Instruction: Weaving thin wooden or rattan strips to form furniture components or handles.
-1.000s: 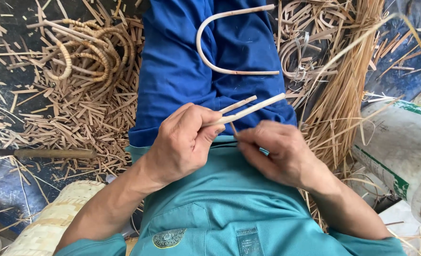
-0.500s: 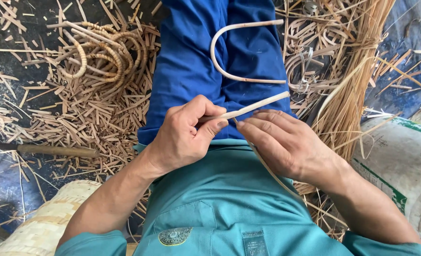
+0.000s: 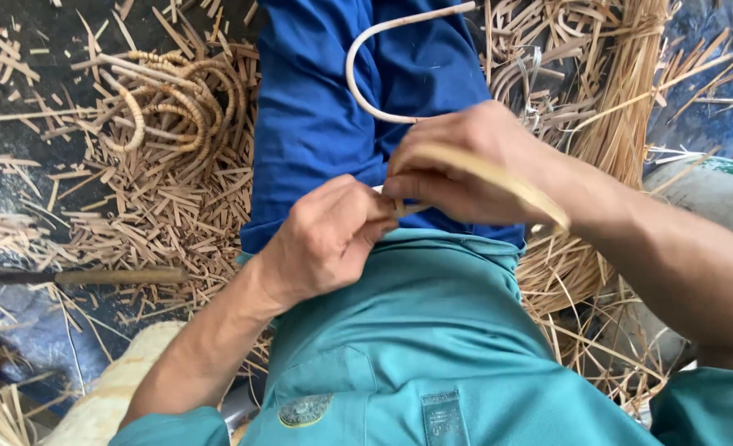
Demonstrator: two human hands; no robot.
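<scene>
Rattan cane (image 3: 366,99), bent in a loop, curves toward 12 o'clock as left hand (image 3: 329,239) and right hand (image 3: 466,165) fingers pinch its ends together over blue trousers (image 3: 317,124).

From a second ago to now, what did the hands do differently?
The right hand moved up and over the left hand, covering the cane ends that stuck out before; a flat strip now wraps across its knuckles. Both hands kept their grip on the bent cane. The loop over the blue trousers and the scraps stayed put.

Cane loop (image 3: 366,91) beyond hands, perhaps on lap
</scene>
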